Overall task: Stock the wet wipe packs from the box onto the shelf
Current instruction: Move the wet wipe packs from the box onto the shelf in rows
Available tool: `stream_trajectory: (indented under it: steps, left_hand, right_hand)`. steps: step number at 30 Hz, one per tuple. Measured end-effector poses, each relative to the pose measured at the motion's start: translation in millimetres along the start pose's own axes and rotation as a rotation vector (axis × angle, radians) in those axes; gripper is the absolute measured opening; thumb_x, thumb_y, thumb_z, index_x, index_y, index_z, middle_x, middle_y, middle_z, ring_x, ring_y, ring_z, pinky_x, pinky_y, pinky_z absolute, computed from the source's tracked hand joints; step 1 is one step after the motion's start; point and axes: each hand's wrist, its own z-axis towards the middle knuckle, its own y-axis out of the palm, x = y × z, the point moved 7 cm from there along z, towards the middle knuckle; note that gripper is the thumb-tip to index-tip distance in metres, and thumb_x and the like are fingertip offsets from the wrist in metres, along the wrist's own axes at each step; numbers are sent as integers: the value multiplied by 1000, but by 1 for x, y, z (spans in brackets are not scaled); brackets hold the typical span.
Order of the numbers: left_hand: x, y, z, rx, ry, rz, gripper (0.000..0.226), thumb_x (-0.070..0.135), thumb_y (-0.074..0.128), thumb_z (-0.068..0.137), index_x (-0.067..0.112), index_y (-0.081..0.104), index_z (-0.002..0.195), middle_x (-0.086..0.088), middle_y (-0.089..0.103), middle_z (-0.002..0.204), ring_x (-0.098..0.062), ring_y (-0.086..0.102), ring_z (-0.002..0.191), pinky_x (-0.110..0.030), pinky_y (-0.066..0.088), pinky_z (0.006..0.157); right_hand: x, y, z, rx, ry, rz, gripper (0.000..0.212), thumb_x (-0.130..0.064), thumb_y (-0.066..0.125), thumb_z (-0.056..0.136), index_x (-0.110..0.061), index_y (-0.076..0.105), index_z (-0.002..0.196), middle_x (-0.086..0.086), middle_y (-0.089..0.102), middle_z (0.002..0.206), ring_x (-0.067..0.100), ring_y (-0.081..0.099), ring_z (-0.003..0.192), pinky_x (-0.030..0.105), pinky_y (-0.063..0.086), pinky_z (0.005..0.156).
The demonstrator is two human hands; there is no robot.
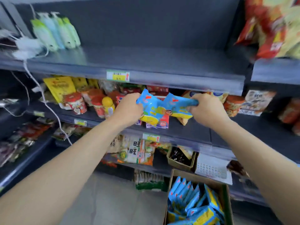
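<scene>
Blue-and-yellow print is too blurred to read. Now the left hand (129,109) curls round one wet wipe pack (148,106), the right hand (206,109) clamps a second pack (176,104), both raised before the snack shelf (191,128); the cardboard box (191,175) of more packs (194,204) sits lower right, cut off.

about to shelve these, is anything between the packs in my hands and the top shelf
Nothing visible blocks the way. The packs, gripped by the left hand and right hand, sit below the front edge of the top shelf, so they must rise over it. Its middle is bare; green packs stand far left, snack bags far right.
</scene>
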Motion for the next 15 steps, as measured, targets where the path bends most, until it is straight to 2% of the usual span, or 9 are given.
stream_trajectory:
  steps: [2, 4, 8, 10, 12, 15]
  left_hand:
    - [4, -41, 2, 108, 14, -88, 19, -2, 41, 90, 8, 57, 86, 2, 43, 60, -17, 37, 51, -19, 29, 39]
    - [3, -76, 6, 204, 10, -166, 19, 2, 42, 92, 8, 59, 88, 0, 49, 65, -15, 38, 53, -15, 29, 41]
    - [-23, -128, 26, 397, -139, -329, 28, 6, 42, 94, 12, 47, 67, 0, 39, 60, -11, 32, 50, -13, 26, 32]
    - [-43, -146, 40, 481, -233, -469, 24, 3, 41, 91, 12, 46, 70, 0, 35, 60, -12, 30, 50, -13, 22, 29]
    - [-62, -161, 58, 528, -335, -565, 14, 3, 39, 92, 11, 47, 84, 0, 34, 62, -13, 30, 51, -21, 25, 38]
    - [-91, -176, 96, 457, -416, -713, 25, 6, 38, 92, 14, 40, 69, -1, 36, 65, -18, 39, 59, -26, 25, 47]
  right_hand:
    - [-29, -26, 10, 32, -25, 59, 16, -25, 61, 85, -15, 63, 97, 12, 61, 84, 35, 60, 90, 29, 38, 66]
    - [-57, -45, 20, 68, -58, 115, 17, -33, 64, 84, -18, 59, 89, 6, 55, 76, 31, 57, 81, 29, 37, 64]
    - [-102, -68, 47, 129, -101, 199, 28, -38, 65, 84, -14, 60, 100, 6, 58, 85, 25, 55, 78, 31, 38, 63]
    - [-121, -73, 65, 157, -122, 206, 31, -38, 63, 86, -11, 59, 102, 7, 59, 87, 26, 56, 79, 32, 38, 63]
    - [-140, -76, 84, 180, -131, 199, 32, -38, 60, 87, -9, 56, 102, 9, 59, 89, 29, 57, 80, 33, 39, 63]
    - [-164, -73, 118, 198, -129, 161, 34, -38, 59, 87, -7, 54, 102, 9, 56, 87, 28, 54, 78, 31, 37, 63]
